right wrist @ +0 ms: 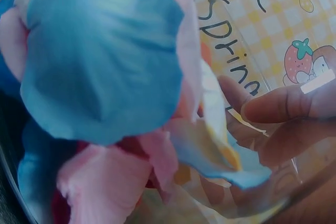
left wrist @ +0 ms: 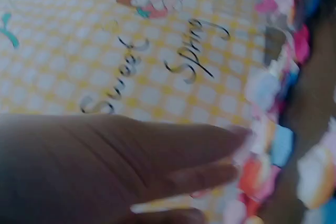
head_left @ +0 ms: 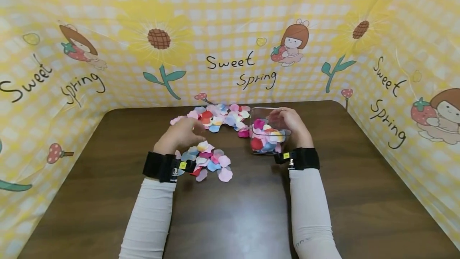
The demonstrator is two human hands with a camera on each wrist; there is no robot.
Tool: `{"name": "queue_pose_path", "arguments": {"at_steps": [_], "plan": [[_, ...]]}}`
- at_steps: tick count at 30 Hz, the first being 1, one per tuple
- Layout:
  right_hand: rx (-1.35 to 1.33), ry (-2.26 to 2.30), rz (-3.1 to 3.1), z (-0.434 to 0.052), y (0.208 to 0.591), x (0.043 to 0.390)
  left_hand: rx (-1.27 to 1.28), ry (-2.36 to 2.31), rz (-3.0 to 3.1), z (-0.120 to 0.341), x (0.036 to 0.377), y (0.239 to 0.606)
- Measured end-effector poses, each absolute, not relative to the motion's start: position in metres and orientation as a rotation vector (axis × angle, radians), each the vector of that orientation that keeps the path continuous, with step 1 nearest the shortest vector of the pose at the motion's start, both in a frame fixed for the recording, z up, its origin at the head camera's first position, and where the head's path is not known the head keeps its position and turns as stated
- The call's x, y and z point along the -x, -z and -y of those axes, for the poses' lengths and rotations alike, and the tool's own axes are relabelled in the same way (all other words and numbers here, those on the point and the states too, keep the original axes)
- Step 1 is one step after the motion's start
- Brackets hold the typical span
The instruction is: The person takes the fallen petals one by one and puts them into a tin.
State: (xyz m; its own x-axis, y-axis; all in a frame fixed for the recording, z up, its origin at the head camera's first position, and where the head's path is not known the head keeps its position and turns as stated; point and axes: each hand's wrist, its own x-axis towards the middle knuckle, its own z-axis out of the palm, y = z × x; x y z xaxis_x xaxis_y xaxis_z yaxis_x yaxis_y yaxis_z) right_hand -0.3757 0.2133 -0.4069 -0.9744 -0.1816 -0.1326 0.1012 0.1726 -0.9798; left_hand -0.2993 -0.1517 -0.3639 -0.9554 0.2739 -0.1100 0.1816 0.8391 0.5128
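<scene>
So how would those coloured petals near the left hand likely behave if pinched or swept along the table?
The petals look thin and curled at the edges, so probably floppy and very light. Lying in a loose overlapping pile on the table, they would likely scatter or slide under a push from the left hand. A pinch may lift several at once.

I'm looking at a dark brown table point(head_left: 359, 195): loose fabric petals point(head_left: 210, 163) in a near heap, another petal pile point(head_left: 215, 116) farther back, and a clear box point(head_left: 267, 135) standing beside it.
</scene>
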Motion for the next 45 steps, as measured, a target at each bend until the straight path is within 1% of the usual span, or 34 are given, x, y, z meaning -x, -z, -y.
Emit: {"name": "queue_pose_path", "arguments": {"at_steps": [4, 8, 12, 17, 23, 26, 29, 33, 37, 40, 42, 45], "plan": [[0.054, 1.888, -2.249, -0.229, 0.408, 0.375, -0.337, -0.767, -2.716, 0.148, 0.309, 0.385], [0.055, 1.864, -2.286, -0.239, 0.409, 0.375, -0.373, -0.821, -2.669, 0.139, 0.316, 0.400], [0.087, 1.849, -2.289, -0.243, 0.413, 0.375, -0.379, -0.831, -2.668, 0.134, 0.318, 0.409], [0.075, 1.842, -2.292, -0.247, 0.416, 0.371, -0.369, -0.882, -2.690, 0.135, 0.318, 0.410], [0.078, 1.846, -2.314, -0.249, 0.412, 0.368, -0.458, -0.932, -2.688, 0.143, 0.315, 0.398], [0.086, 1.851, -2.312, -0.242, 0.408, 0.370, -0.452, -0.964, -2.758, 0.146, 0.310, 0.381], [0.071, 1.859, -2.300, -0.233, 0.405, 0.373, -0.502, -1.025, -2.888, 0.143, 0.304, 0.362], [0.051, 1.858, -2.283, -0.219, 0.405, 0.374, -0.591, -1.129, -3.090, 0.118, 0.296, 0.339], [0.089, 1.857, -2.287, -0.208, 0.406, 0.377, -0.660, -1.261, -3.222, 0.073, 0.299, 0.328], [0.089, 1.867, -2.293, -0.207, 0.407, 0.380, -0.749, -1.244, -3.266, 0.031, 0.310, 0.333], [0.069, 1.875, -2.290, -0.207, 0.407, 0.381, -0.754, -1.149, -3.271, 0.008, 0.317, 0.342], [0.069, 1.891, -2.279, -0.210, 0.409, 0.383, -0.712, -1.005, -3.258, -0.008, 0.323, 0.353]]}}
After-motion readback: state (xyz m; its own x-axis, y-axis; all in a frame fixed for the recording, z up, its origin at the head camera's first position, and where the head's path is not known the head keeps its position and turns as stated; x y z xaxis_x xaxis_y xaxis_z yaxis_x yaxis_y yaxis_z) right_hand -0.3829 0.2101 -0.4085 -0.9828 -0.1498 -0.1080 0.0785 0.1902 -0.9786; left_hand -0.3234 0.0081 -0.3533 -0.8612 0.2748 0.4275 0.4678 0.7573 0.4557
